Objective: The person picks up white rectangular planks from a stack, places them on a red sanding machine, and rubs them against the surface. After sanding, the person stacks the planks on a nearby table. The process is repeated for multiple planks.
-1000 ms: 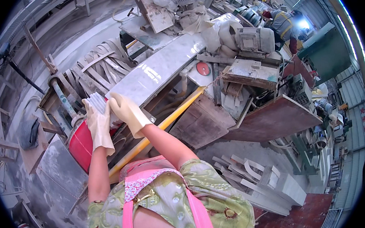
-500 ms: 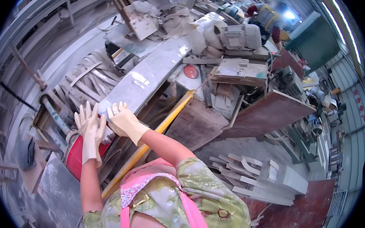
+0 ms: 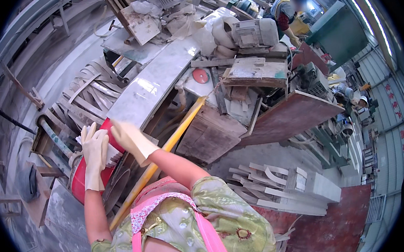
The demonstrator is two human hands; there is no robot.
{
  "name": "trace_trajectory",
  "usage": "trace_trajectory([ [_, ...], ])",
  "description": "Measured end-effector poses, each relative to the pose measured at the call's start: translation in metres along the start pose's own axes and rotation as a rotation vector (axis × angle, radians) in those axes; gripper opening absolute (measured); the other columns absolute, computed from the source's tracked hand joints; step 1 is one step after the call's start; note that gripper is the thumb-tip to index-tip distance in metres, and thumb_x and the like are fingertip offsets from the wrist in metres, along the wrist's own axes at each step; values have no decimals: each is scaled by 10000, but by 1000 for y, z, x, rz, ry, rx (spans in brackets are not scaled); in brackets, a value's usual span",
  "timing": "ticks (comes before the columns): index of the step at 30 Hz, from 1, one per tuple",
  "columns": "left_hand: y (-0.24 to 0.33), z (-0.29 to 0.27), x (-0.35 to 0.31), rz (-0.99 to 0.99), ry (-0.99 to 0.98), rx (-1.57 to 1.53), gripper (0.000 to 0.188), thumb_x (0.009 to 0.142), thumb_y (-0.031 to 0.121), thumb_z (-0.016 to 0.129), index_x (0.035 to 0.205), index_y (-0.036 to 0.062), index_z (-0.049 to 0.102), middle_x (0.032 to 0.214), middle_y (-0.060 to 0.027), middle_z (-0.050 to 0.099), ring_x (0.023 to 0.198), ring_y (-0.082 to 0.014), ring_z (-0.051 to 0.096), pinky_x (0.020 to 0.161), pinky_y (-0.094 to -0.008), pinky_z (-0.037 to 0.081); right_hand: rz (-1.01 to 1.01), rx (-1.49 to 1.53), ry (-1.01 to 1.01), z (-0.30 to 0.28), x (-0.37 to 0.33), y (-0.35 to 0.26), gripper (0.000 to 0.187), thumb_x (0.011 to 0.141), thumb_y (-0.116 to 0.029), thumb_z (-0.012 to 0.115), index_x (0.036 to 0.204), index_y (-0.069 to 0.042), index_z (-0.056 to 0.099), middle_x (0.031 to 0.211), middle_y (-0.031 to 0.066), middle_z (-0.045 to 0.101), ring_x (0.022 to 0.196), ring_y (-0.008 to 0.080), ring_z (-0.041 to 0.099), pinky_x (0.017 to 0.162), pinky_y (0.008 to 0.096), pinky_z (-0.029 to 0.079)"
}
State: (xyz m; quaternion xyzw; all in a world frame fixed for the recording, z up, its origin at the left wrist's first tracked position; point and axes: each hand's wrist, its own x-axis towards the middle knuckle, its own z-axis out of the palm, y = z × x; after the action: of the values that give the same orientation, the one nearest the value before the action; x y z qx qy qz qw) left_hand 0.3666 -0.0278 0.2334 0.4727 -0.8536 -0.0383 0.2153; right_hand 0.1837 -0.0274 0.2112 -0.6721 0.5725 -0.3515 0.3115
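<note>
Both gloved hands sit at nine o'clock at the near end of the long curved grey marble slab [image 3: 154,85]. The left hand [image 3: 93,147] lies flat, fingers spread, beside the red plastic bucket [image 3: 81,179]; the right hand [image 3: 128,138] rests open on the slab's end. Nothing is clamped or lifted yet; the slab lies on its bench.

A stone-cutting workshop, dusty and crowded. A long curved marble slab [image 3: 150,90] lies on a machine bench, cut stone offcuts [image 3: 281,186] are stacked on the floor. Grey dust coats the motor [image 3: 256,32] and surrounding clutter.
</note>
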Motion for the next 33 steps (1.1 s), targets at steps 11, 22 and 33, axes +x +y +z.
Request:
trace_trajectory([
  [11,2,16,10,-77,234,-29,240,993,261,633,916,81,771,1042,-113,769,1242,-359,634,1199,-542,313,-183,-835,-135,-31,18,36,579,984,-371,613,1399,28,545,1398,300,589,1325,456,553,1107,500,453],
  [22,3,9,1,-35,91,210,401,1054,300,553,1427,174,630,1475,-102,607,1424,-348,503,1217,-572,291,-63,342,27,1,-6,-31,256,1024,-178,529,1026,50,646,1019,290,682,1036,503,628,906,501,503],
  [33,2,9,-6,-63,152,112,330,1020,334,614,1284,163,716,1318,-49,712,1368,-326,564,1214,-578,311,-283,-1088,120,-54,32,80,643,1019,-449,554,1504,-29,507,1417,278,592,1296,457,565,1130,538,419],
])
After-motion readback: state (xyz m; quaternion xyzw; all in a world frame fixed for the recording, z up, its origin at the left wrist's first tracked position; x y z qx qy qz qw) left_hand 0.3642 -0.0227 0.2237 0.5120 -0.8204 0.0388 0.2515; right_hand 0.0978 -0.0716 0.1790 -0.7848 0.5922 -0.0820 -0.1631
